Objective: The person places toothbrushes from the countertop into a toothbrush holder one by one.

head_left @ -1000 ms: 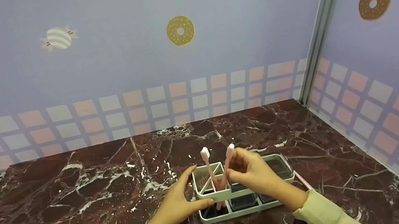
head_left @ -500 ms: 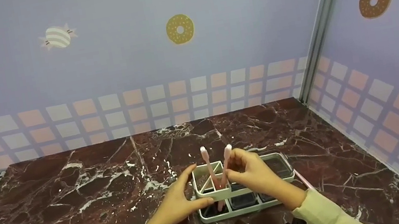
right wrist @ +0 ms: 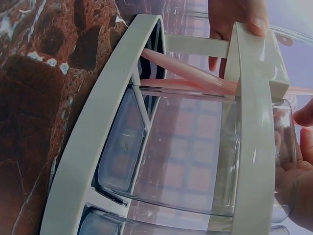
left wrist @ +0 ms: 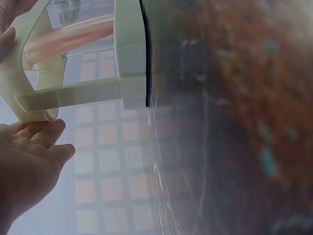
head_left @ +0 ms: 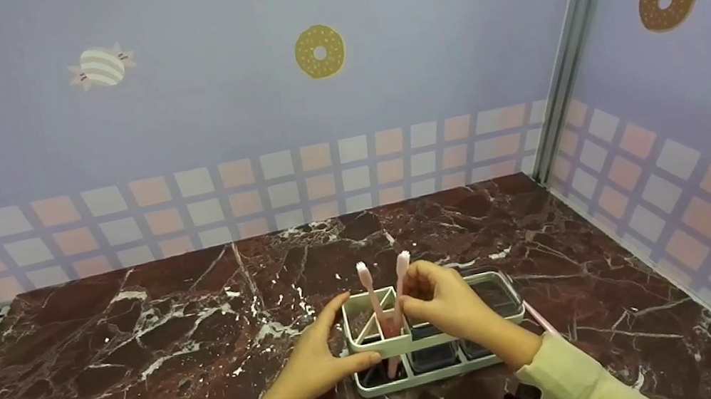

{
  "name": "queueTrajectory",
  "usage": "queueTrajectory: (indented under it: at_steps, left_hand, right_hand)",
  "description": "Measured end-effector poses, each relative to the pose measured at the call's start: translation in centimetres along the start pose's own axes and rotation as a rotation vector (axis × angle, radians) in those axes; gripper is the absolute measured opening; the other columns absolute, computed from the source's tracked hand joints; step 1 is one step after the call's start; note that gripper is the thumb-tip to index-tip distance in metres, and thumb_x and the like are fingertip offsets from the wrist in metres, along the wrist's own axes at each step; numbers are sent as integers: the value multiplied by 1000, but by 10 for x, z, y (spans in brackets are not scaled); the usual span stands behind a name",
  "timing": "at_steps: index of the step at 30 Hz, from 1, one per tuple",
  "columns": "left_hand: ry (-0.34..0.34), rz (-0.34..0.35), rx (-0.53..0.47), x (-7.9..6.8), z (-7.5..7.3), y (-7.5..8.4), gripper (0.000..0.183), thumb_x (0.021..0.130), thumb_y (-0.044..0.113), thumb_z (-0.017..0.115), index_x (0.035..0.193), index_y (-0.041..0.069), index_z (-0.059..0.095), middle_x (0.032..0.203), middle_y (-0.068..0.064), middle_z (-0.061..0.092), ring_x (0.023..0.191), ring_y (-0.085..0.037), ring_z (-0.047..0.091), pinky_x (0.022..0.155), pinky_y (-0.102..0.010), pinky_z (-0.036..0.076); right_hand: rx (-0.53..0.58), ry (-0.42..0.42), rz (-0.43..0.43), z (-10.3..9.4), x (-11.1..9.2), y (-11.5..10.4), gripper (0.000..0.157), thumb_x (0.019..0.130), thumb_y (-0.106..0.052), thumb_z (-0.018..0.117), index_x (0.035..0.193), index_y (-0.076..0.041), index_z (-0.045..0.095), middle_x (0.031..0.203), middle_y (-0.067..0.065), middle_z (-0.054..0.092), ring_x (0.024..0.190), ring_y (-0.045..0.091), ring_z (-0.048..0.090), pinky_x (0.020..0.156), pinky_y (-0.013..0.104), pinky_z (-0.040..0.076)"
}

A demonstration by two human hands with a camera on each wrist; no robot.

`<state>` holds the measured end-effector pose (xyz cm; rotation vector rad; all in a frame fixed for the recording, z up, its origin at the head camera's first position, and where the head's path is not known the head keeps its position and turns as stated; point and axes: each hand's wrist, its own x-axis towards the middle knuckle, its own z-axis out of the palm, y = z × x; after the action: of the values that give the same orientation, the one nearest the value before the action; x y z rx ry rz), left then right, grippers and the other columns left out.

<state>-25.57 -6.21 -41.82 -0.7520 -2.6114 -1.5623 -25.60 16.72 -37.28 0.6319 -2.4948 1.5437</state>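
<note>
Pink toothbrush (head_left: pixel 401 282) is pinched by right hand (head_left: pixel 449 303), left hand (head_left: pixel 314 362) gripping pale rack (head_left: pixel 395 347).

Small booth (head_left: pixel 447 54): doughnut-print walls (head_left: pixel 204 116), metal posts (head_left: pixel 575 40)

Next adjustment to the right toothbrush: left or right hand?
Probably the right hand: it holds that toothbrush near its head, above the holder. The left hand grips the holder's left end, well placed to steady it.

Two pink toothbrushes (head_left: pixel 374 297) — one pale two-tier rack (head_left: pixel 395 347) — at least two clear cups (right wrist: pixel 190 152), one slim pink stick (head_left: pixel 540 320)
</note>
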Motion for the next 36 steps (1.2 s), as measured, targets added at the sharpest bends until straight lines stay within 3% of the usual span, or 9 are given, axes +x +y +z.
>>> queueTrajectory:
  at_steps: [10, 16, 20, 25, 30, 36]
  left_hand:
    - [-14, 14, -34, 0, 0, -1, 99, 70, 37, 84, 148, 3, 32, 139, -21, 49, 124, -37, 50, 106, -60, 36]
    - [-5, -4, -20, 1, 1, -3, 98, 70, 38, 84, 149, 8, 33, 143, -21, 46, 128, -39, 46, 107, -62, 34]
    - [-4, -5, -4, 1, 1, -2, 99, 70, 40, 83, 149, 9, 33, 145, -21, 43, 130, -40, 43, 107, -62, 33]
    - [-1, -2, 16, 1, 0, -1, 99, 70, 41, 83, 149, 10, 33, 145, -21, 44, 129, -41, 44, 106, -63, 34]
    - [4, -13, 22, 1, 0, -2, 99, 69, 42, 83, 149, 10, 33, 146, -21, 43, 130, -41, 43, 106, -63, 33]
    - [3, -10, 19, 1, 1, -2, 99, 70, 42, 83, 149, 10, 33, 146, -22, 42, 131, -43, 41, 106, -65, 31]
  right_hand:
    - [-50, -1, -7, -1, 3, 4, 9, 82, -2, 62, 89, 1, 60, 74, 2, 59, 63, 9, 50, 55, 18, 43]
    - [-12, -2, 15, -10, 4, 1, 16, 81, 0, 64, 96, 6, 61, 82, 9, 64, 70, 10, 55, 60, 17, 49]
    - [-6, 46, 48, -34, 6, -5, 22, 83, 1, 65, 103, 8, 60, 90, 12, 65, 76, 13, 58, 66, 18, 52]
    - [-66, 163, 93, -78, 10, -4, 26, 85, 1, 64, 110, 8, 59, 92, 11, 65, 76, 11, 58, 67, 19, 52]
    - [-121, 257, 123, -114, 9, 18, 28, 87, -1, 64, 112, 9, 59, 88, 6, 65, 69, 4, 55, 59, 17, 48]
    - [-132, 286, 195, -137, 3, 50, 30, 89, -2, 62, 115, 12, 56, 83, -1, 63, 66, 3, 56, 55, 17, 48]
